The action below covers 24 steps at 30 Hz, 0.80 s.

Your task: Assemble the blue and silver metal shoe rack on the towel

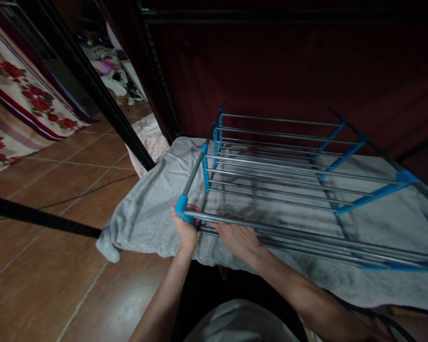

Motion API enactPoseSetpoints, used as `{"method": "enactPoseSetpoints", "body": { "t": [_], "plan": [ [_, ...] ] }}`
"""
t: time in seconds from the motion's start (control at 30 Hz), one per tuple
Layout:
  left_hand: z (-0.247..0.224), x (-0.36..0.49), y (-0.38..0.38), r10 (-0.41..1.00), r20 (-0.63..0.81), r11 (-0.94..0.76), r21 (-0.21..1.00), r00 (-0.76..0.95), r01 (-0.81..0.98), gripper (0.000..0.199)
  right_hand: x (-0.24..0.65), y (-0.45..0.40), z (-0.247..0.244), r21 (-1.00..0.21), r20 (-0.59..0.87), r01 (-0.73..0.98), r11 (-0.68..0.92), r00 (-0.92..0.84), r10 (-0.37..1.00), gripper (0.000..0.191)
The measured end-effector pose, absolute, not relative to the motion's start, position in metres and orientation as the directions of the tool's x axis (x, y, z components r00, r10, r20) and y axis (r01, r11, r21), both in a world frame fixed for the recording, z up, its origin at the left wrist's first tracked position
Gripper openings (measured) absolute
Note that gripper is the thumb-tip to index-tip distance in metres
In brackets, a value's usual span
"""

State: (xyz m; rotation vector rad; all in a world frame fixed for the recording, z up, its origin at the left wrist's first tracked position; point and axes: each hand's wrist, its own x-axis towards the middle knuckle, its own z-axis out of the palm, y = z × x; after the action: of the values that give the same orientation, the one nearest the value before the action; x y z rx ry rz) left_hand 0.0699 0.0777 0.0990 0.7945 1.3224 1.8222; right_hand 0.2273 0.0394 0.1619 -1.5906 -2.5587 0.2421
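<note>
A rack of grey metal tubes (288, 166) with blue plastic joints lies on a grey cloth. My left hand (186, 229) is wrapped round the blue corner joint (181, 204) at the rack's near left end, its fingers partly behind the joint. Just to the right, my right hand (237, 237) reaches under the front tubes, its fingers on them near that corner and partly hidden by the top tube. Blue perforated brackets (205, 173) join the cross tubes to the left side tube.
The grey cloth (146, 209) covers a low surface between black metal posts (103, 104). Behind it hangs a dark red sheet (271, 71). To the left are a tiled floor (74, 228) with a thin cable, a floral curtain (32, 95) and piled clothes (110, 76).
</note>
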Motion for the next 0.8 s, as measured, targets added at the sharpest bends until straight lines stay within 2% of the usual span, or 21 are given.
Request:
{"method": "enactPoseSetpoints", "body": {
  "t": [0.33,0.4,0.6,0.8],
  "plan": [
    [0.106,0.076,0.080,0.777,-0.013,-0.214,0.935,-0.629,-0.283,0.059,0.228,0.043,0.158,-0.211,0.006,0.862,0.460,-0.470,0.883,0.040],
    [0.106,0.076,0.077,0.790,0.027,-0.222,0.944,-0.613,-0.245,0.059,0.229,0.044,0.160,-0.216,0.006,0.858,0.466,-0.476,0.880,0.040],
    [0.089,0.072,0.060,0.796,0.278,-0.320,0.947,-0.537,0.016,0.065,0.228,0.041,0.161,-0.240,0.008,0.831,0.502,-0.515,0.857,0.039],
    [0.078,0.063,0.056,0.799,0.328,-0.333,0.939,-0.504,0.083,0.055,0.192,0.048,0.162,-0.302,0.065,0.763,0.572,-0.582,0.811,0.034]
  ]
}}
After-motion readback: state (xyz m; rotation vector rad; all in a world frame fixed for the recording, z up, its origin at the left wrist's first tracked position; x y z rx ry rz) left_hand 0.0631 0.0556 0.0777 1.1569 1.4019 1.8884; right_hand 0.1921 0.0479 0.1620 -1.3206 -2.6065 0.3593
